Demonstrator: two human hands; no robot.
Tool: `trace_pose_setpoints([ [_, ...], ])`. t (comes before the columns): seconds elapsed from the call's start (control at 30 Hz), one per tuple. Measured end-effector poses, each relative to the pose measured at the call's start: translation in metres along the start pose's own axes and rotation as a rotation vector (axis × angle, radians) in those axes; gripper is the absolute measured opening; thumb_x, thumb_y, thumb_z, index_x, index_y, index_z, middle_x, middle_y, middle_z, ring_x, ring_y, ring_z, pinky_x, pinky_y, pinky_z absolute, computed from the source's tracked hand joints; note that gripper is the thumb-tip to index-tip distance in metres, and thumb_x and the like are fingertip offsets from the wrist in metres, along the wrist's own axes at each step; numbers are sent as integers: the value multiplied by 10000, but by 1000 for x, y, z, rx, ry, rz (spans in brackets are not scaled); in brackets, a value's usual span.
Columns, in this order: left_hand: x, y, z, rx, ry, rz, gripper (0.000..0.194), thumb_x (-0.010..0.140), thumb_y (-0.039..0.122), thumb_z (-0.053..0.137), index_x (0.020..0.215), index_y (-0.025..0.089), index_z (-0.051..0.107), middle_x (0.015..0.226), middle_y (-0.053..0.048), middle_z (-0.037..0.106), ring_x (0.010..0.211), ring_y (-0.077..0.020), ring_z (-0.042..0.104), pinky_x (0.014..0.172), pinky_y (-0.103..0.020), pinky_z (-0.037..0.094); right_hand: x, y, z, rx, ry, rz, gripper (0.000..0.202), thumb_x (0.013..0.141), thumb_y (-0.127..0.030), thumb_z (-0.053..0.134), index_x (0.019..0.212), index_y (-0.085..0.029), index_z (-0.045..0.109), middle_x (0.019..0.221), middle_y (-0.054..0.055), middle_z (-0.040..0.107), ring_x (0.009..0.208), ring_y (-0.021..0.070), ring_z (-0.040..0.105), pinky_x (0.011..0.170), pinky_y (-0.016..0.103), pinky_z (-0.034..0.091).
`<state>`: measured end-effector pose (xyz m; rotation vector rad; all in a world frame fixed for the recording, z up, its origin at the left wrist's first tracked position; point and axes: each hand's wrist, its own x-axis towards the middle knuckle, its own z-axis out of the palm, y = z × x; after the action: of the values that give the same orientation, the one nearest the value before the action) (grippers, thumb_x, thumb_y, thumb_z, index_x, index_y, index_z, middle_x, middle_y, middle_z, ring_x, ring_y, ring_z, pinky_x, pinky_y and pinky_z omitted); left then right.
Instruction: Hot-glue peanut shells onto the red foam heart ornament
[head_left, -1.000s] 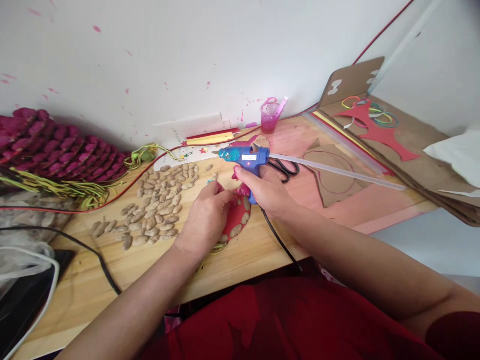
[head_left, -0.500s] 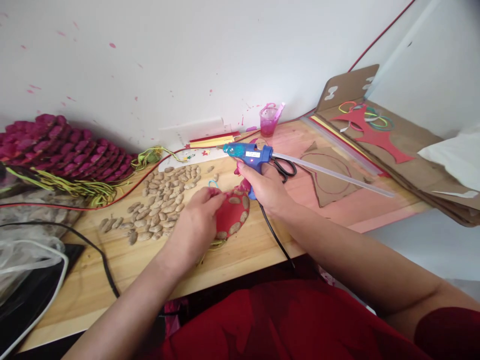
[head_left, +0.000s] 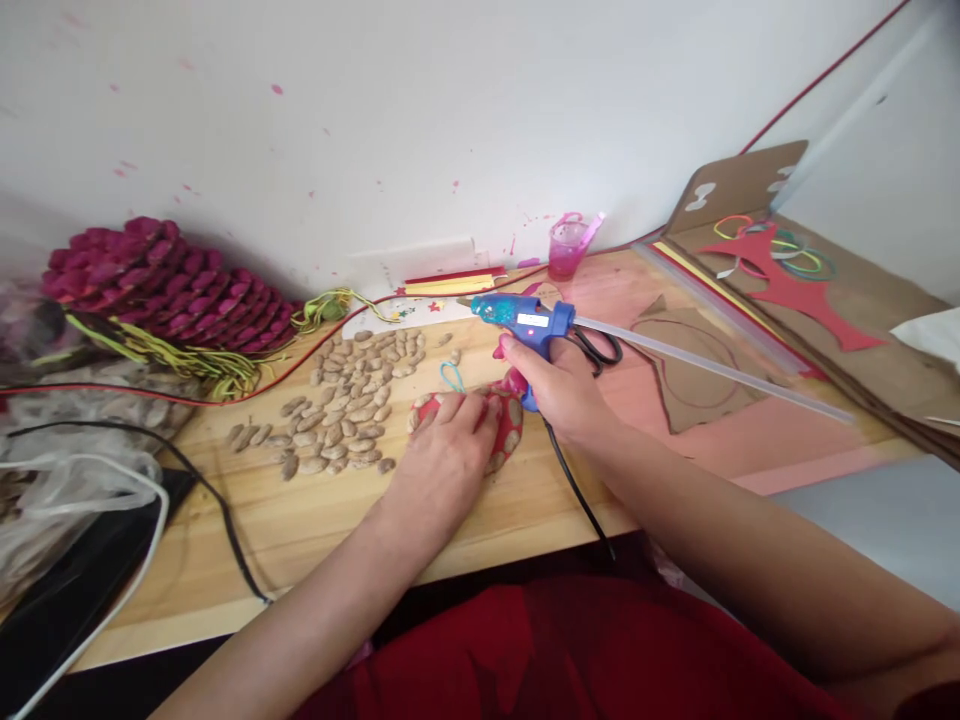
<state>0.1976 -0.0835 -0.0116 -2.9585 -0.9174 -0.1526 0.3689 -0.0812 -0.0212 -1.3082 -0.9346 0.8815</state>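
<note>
My right hand is wrapped round the handle of a blue glue gun, whose nozzle points left. A long clear glue stick sticks out of its back. Under my left hand lies a red disc edged with peanuts; the fingers rest on its face and hide much of it. Anything beneath the fingertips is hidden. A small light-blue loop shows at the disc's far edge. Many loose peanuts are spread on the wooden table to the left.
Magenta layered pieces with yellow-green strings stand at the back left, near plastic bags. A cup of pink liquid stands by the wall. Cut cardboard and red scraps are on the right. Cables cross the table.
My left hand has moved from a pinch at the disc's left side to lying over the disc. The whole view has shifted; my right hand still holds the glue gun.
</note>
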Motion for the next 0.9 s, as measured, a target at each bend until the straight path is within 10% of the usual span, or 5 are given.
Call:
trace_pose_setpoints([
  [0.67,2,2,-7,-71,-1,-131,382,989,184,514,1346,237,641,1422,-127,584,1263,-334,520,972,-524,503,2,-2,3,71,-67,0,471,758,-650,763,853,-195,686,593,-41,577,577,128,567,561,261,464],
  [0.9,-35,-18,-27,-121,148,-432,673,922,249,637,1554,254,408,1422,-172,570,1335,-374,531,1051,-586,459,4,-1,4,-14,-152,-32,474,780,-668,727,862,-202,686,701,9,681,638,166,642,568,279,497],
])
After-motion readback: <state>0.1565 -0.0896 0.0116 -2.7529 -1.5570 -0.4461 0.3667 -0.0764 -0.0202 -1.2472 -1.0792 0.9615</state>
